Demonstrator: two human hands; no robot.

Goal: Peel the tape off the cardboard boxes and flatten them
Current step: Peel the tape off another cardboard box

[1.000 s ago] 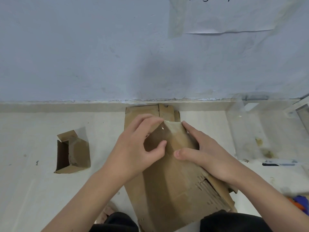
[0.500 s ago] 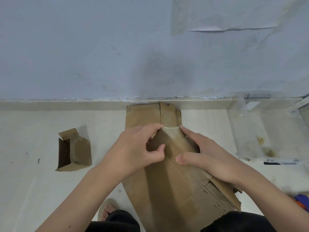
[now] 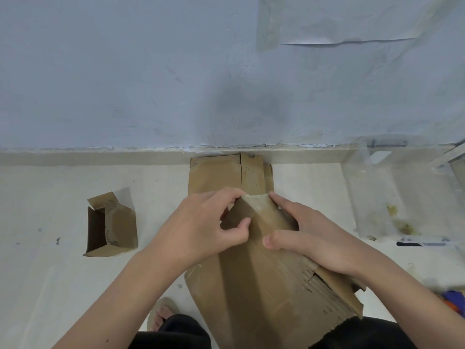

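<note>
A pale blue painted wall (image 3: 151, 84) rises behind everything. Against its foot lies a flattened brown cardboard sheet (image 3: 214, 172) on the cream tiled floor (image 3: 50, 285). Nearer than that sheet, propped on the person's lap, sits the big brown cardboard box (image 3: 264, 285), its far corner raised. Left of this box, well apart, a small open brown carton (image 3: 110, 225) lies on its side. The right hand (image 3: 309, 238) curls round the big box's corner, steadying it. The left hand (image 3: 201, 230) pinches the clear tape edge (image 3: 247, 196) at that corner between thumb and forefinger.
</note>
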